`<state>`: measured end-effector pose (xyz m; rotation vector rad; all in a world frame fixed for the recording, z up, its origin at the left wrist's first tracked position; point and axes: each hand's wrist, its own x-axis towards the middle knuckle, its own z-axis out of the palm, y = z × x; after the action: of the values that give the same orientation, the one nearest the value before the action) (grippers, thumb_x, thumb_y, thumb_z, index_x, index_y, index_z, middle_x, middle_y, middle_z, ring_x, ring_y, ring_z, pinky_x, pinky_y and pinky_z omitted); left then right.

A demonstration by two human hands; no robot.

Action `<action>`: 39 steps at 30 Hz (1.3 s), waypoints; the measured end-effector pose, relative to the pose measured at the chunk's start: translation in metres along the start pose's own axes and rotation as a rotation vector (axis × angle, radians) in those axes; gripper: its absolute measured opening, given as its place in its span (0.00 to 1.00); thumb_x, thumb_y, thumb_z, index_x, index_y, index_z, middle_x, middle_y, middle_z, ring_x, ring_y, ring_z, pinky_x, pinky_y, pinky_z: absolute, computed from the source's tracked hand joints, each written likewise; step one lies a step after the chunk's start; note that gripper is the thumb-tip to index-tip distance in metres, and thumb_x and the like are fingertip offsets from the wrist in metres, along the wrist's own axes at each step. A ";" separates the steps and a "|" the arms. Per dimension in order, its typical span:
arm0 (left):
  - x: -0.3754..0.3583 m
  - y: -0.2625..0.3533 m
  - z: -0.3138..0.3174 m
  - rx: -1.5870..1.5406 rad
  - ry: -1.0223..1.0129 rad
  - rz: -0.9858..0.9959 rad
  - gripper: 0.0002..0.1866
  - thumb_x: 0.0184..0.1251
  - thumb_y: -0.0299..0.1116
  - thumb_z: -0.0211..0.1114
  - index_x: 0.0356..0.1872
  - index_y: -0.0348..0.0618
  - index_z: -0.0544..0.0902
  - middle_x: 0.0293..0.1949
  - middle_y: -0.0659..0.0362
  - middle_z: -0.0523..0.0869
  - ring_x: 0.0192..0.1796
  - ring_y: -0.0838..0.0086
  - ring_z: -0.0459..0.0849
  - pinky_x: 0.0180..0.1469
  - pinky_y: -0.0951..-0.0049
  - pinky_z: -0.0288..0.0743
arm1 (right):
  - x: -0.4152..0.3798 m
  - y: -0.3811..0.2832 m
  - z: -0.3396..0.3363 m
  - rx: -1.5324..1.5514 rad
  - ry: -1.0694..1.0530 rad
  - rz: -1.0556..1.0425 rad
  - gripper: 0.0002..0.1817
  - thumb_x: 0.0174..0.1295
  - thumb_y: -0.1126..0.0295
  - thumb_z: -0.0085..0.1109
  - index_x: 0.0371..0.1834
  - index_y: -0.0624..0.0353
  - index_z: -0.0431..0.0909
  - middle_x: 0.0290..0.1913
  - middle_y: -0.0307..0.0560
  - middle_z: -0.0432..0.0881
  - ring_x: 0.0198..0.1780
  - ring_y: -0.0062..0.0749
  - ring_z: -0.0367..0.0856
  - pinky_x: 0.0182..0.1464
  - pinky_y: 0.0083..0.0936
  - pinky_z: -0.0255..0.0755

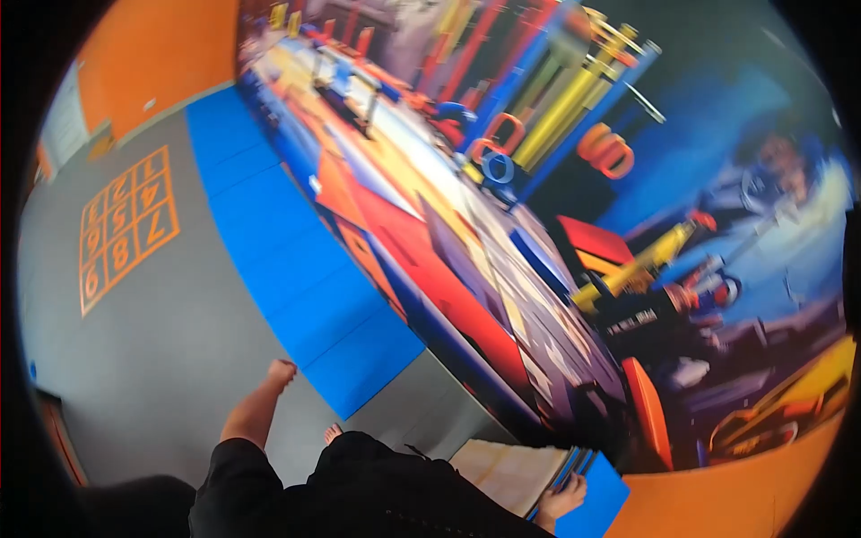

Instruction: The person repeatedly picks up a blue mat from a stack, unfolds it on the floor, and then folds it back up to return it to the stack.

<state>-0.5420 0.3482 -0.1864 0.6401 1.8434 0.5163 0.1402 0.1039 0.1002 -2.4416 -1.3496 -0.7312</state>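
My left hand (282,371) is held out over the grey floor near the blue mat strip, its fingers curled in; whether anything is inside cannot be made out. At the lower right, my right hand (565,498) grips the edge of a stack of boards or folded mats (507,472) with a pale, worn top face and blue layers along its side. A blue panel (607,495) stands just beyond that hand. My dark clothing and part of a bare foot (333,433) show at the bottom.
A row of blue mats (278,242) runs along a wall with a colourful gym mural (430,260). Orange numbered squares (130,229) mark the grey floor (179,359). An orange wall (166,54) and a pale door (65,117) stand at the far left.
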 end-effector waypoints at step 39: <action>0.376 -0.321 0.330 -0.243 0.605 -0.528 0.40 0.52 0.42 0.73 0.66 0.32 0.70 0.51 0.41 0.83 0.44 0.59 0.86 0.50 0.64 0.79 | -0.065 -0.566 0.931 0.299 -1.239 -0.660 0.58 0.40 0.66 0.75 0.76 0.64 0.49 0.75 0.61 0.54 0.75 0.50 0.56 0.75 0.35 0.53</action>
<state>-0.4001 0.3619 -0.7631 -0.2064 2.3500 0.5997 -0.0845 0.7791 -0.7278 -2.1143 -2.4353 1.0683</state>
